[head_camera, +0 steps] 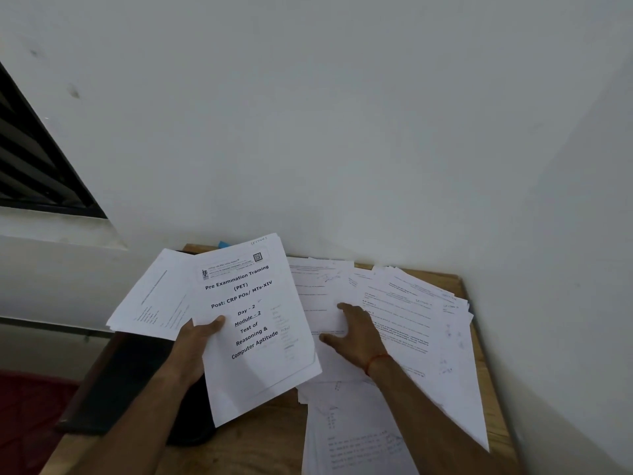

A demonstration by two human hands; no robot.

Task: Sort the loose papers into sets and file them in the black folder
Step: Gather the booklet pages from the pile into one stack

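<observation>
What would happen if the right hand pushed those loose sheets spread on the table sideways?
Likely they would slide apart, not move together: the loose sheets lie fanned and overlapping, with no clip visible. The right hand rests flat on top, so probably only the upper sheets would drag.

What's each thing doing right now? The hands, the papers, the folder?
left hand, grips the held papers.
held papers, lifted, fanned, title page facing up.
right hand, flat on the loose papers.
loose papers, spread messily over the table.
folder, lying beneath the left arm, partly hidden.
</observation>
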